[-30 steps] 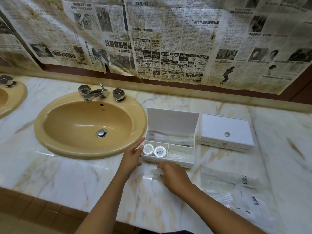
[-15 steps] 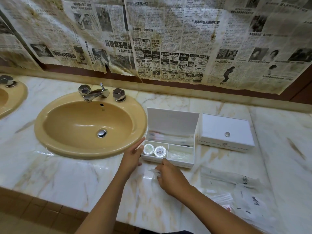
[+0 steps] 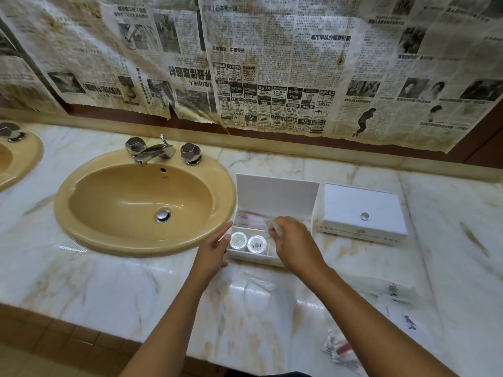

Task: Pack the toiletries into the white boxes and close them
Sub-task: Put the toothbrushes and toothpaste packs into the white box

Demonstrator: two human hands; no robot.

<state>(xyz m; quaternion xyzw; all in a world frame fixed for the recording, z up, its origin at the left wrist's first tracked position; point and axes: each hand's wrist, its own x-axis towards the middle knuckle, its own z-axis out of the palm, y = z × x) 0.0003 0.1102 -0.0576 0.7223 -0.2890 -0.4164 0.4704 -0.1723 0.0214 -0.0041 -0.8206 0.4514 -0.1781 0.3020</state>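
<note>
An open white box [image 3: 277,195] stands on the marble counter right of the sink, lid upright. Two round silver-topped tubs [image 3: 247,242] sit in its front left compartment, and a wrapped item lies in the back compartment. My left hand [image 3: 213,250] rests flat against the box's left side. My right hand [image 3: 292,242] hovers over the box's right half, fingers pinched on a small clear plastic packet [image 3: 273,227]. A second white box [image 3: 359,210], lid closed with a small round knob, stands just to the right.
The yellow sink [image 3: 144,205] with chrome taps lies to the left. Clear plastic packets [image 3: 392,291] lie on the counter at the right, and a red-and-white packet [image 3: 341,348] sits near the front edge. Newspaper covers the wall behind.
My right hand picked the clear packet up from the counter in front of the box and moved it forward over the box. The left hand stayed against the box.
</note>
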